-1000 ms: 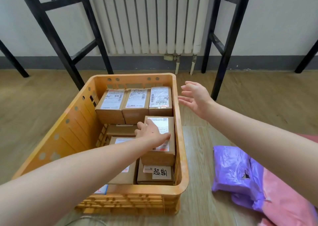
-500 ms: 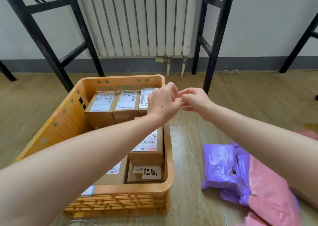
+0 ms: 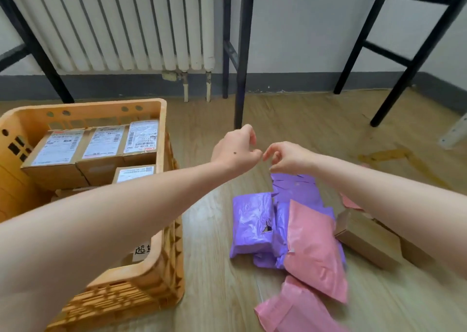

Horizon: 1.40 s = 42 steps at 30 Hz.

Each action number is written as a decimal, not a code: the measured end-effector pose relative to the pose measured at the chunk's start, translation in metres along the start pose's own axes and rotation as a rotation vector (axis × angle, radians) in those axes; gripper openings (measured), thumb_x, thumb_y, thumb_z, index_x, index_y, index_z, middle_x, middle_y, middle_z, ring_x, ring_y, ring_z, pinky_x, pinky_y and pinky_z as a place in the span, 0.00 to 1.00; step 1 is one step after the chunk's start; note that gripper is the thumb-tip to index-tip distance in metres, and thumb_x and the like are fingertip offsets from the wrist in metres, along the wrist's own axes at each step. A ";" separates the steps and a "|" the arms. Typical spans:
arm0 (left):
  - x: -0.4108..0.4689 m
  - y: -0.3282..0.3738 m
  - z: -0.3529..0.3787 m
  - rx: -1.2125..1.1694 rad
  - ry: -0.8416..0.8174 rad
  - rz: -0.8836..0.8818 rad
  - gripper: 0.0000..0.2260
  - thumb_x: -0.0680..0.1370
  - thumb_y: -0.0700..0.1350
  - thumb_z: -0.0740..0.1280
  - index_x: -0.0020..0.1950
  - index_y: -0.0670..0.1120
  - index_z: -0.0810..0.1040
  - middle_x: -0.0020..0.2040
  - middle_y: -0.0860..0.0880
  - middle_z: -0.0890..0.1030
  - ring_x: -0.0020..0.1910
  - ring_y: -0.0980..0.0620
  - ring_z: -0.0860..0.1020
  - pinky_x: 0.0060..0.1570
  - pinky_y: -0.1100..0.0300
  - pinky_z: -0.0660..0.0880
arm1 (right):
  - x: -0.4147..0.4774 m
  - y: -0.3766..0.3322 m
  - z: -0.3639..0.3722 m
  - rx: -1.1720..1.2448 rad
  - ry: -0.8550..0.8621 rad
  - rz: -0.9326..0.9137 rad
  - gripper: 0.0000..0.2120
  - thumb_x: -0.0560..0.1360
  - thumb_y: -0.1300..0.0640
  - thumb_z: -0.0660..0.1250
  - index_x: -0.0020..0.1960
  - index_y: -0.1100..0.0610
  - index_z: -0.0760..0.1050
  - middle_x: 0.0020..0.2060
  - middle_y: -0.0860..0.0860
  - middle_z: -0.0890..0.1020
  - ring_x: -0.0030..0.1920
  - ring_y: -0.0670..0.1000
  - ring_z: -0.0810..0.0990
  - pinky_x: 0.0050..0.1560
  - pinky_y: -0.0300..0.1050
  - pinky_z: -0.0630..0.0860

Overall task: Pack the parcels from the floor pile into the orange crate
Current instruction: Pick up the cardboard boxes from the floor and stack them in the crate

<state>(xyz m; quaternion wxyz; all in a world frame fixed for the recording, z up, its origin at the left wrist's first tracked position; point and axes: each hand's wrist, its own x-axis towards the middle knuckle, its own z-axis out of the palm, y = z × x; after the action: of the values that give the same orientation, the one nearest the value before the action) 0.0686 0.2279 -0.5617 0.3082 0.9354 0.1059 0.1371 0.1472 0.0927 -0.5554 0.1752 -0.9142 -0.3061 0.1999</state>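
Left hand and right hand hover almost fingertip to fingertip over the pile on the floor, loosely curled, nothing in them that I can see. The orange crate on the left is part full of stiff cardboard boxes. The slick, floppy purple bag and pink bag could slip from a lazy grab, and the purple one has a tear.
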 end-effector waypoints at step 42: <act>-0.004 0.063 0.203 0.140 -0.655 0.022 0.07 0.73 0.42 0.64 0.49 0.45 0.77 0.47 0.48 0.80 0.47 0.47 0.77 0.30 0.62 0.64 | -0.077 0.248 0.065 -0.451 -0.129 0.194 0.49 0.61 0.43 0.75 0.74 0.52 0.52 0.63 0.58 0.66 0.65 0.60 0.69 0.61 0.49 0.69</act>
<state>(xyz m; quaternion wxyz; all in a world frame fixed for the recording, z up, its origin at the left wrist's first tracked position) 0.1372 0.0662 -0.6813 0.2595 0.9498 0.0002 -0.1748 0.1816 -0.1298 -0.7011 -0.0731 -0.9405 -0.2645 0.2002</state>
